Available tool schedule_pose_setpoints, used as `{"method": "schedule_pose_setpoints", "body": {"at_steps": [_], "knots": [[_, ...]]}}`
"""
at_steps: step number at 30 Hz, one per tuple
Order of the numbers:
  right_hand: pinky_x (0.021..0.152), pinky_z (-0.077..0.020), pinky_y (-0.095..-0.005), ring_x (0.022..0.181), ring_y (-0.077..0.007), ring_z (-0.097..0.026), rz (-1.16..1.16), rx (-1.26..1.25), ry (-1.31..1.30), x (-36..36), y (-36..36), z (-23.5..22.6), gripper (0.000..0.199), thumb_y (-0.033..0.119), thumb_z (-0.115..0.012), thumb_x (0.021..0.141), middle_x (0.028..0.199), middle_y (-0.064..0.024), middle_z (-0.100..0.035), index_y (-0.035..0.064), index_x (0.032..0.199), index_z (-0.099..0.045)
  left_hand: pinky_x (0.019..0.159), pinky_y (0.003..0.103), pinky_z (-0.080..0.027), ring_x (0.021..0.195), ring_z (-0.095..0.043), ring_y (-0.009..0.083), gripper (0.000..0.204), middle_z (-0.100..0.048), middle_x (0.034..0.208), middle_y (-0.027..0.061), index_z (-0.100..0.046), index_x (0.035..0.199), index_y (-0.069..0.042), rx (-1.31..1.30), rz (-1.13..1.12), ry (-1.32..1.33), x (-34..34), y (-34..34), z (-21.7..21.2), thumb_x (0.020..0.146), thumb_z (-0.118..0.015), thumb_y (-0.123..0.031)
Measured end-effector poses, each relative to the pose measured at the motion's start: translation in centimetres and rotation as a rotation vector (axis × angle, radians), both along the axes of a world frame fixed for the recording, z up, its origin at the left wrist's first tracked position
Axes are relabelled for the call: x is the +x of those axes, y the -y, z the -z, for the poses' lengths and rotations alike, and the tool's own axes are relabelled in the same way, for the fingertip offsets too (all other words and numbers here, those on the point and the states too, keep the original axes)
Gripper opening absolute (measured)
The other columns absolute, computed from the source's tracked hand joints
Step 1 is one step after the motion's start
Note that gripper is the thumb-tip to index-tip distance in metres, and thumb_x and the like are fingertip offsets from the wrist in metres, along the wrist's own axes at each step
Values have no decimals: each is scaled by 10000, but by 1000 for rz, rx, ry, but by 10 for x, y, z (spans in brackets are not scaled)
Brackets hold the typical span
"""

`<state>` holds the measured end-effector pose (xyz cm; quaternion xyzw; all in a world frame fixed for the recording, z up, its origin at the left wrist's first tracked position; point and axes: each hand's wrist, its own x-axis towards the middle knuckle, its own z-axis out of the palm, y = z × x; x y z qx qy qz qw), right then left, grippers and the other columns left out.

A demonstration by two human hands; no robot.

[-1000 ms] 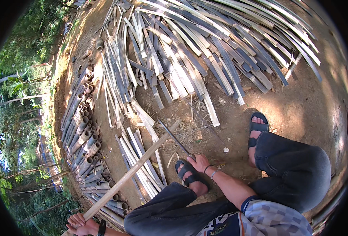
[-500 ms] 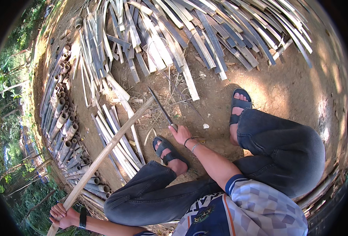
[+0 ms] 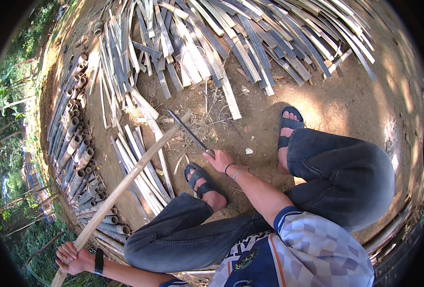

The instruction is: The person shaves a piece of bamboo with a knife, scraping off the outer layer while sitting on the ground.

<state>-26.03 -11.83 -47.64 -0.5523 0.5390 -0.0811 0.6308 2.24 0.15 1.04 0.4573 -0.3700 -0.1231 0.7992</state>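
Left hand (image 3: 74,259), low at the near left, clenched around the near end of a long bamboo pole (image 3: 125,184) — grip closed full round it, black wristband just behind. Pole's long axis running from that hand up and to the right, far tip (image 3: 187,116) resting on the dirt ground (image 3: 346,103). Right hand (image 3: 220,160), nearer the middle, closed on the handle of a long knife (image 3: 189,133); blade pointing up and to the left, its far part lying across the pole close to the tip. Between the two hands, a left foot in a black sandal (image 3: 203,184), flat on the ground just beside the knife hand; the other sandalled foot (image 3: 286,126) well apart to the right, under a bent knee in dark jeans.

Under and alongside the pole's middle, a bundle of pale split bamboo strips (image 3: 142,179), lying roughly crosswise to it. Further left, a row of stacked round bamboo poles (image 3: 75,148), cut ends showing. Beyond the pole's tip — dry shavings, then a wide fan of flat split bamboo slats (image 3: 231,43) spread across the far ground.
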Motion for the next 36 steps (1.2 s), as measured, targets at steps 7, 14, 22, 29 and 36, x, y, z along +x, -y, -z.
{"method": "schedule_pose_setpoints", "body": {"at_steps": [7,14,22,29,36], "knots": [[757,-492,-493,850,-435,-620,10,2,37,33,-2,-61,666,589,-465,867,842,-289,-636,-53,858,-644,379,230,-219,378,-265,93,323,-281,515,-6,-345,620,-106,-16,48,-11,-1,-5,1,883,-481,-236],[679,-495,-483,731,-429,-622,-253,-214,316,45,-22,-122,603,564,-481,875,710,-258,-624,-23,860,-617,339,216,-193,353,-231,80,359,-271,476,-12,-337,608,-118,-44,17,-26,0,-5,9,917,-459,-256],[737,-471,-488,857,-459,-604,97,119,-117,23,11,-24,606,553,-474,878,820,-272,-630,-33,930,-621,339,206,-193,345,-229,71,358,-275,462,-17,-341,616,-120,-61,17,-5,-9,3,8,926,-450,-263],[740,-472,-495,874,-453,-602,147,-116,121,22,-12,-28,754,621,-432,870,783,-335,-597,-97,749,-630,338,203,-205,342,-247,71,359,-286,473,-21,-347,615,-116,-62,-6,-16,-2,1,5,923,-464,-257],[723,-486,-505,825,-460,-614,156,24,-68,22,-5,-22,739,625,-447,858,772,-332,-600,-81,780,-648,338,203,-205,346,-251,72,356,-279,469,-16,-356,618,-111,-41,-42,-16,-1,3,6,925,-463,-257]]}}
